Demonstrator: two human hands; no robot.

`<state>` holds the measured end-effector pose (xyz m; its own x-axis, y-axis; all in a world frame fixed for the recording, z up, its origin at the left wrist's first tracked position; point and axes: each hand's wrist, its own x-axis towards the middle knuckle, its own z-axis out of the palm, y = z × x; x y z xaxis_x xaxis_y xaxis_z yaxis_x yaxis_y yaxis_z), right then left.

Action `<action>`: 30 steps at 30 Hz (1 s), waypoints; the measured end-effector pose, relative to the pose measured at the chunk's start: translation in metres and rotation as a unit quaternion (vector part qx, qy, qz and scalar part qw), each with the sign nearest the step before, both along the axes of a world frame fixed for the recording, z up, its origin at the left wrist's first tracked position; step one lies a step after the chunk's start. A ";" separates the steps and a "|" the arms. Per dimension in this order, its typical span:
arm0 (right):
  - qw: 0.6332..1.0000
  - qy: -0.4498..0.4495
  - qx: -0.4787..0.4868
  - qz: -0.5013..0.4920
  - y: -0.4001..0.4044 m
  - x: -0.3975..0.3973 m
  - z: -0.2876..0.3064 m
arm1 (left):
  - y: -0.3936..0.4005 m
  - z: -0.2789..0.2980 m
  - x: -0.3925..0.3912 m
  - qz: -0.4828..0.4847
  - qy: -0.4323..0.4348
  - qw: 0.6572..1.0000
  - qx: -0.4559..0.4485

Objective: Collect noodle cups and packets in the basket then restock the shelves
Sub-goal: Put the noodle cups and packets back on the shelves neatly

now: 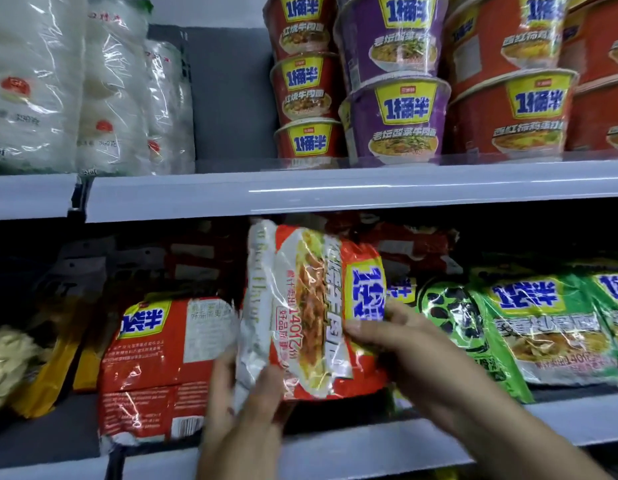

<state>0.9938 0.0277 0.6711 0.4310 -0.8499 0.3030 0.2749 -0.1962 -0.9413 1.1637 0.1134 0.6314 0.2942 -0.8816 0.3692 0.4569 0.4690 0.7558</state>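
Head view shows both hands holding one red noodle packet on end at the mouth of the lower shelf: the left hand pinches its bottom edge, the right hand grips its right side. It stands between a red multipack and green packets. That slot looks tight; pushed in crooked, the slick wrapper could slip forward off the lip, or shove the multipack out.

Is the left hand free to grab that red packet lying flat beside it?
Probably not yet: the left hand grips the upright red packet together with the right hand. The flat red packet itself lies unblocked.
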 end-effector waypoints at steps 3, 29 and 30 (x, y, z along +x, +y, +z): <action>0.984 0.131 -0.119 0.002 -0.019 -0.027 0.032 | -0.013 0.009 0.027 0.101 -0.123 0.986 -0.046; 0.545 0.574 -0.557 -0.253 -0.043 -0.001 -0.002 | -0.081 0.000 0.032 0.391 -0.819 0.418 0.033; 0.535 0.581 -0.552 -0.268 -0.049 -0.004 -0.008 | -0.080 0.001 0.036 0.393 -0.823 0.410 0.030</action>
<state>0.9898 -0.0217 0.6630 0.6575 -0.5258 0.5397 -0.7440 -0.5665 0.3544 1.1994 0.0337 0.6327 -0.1075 -0.7757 0.6219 -0.9688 -0.0587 -0.2406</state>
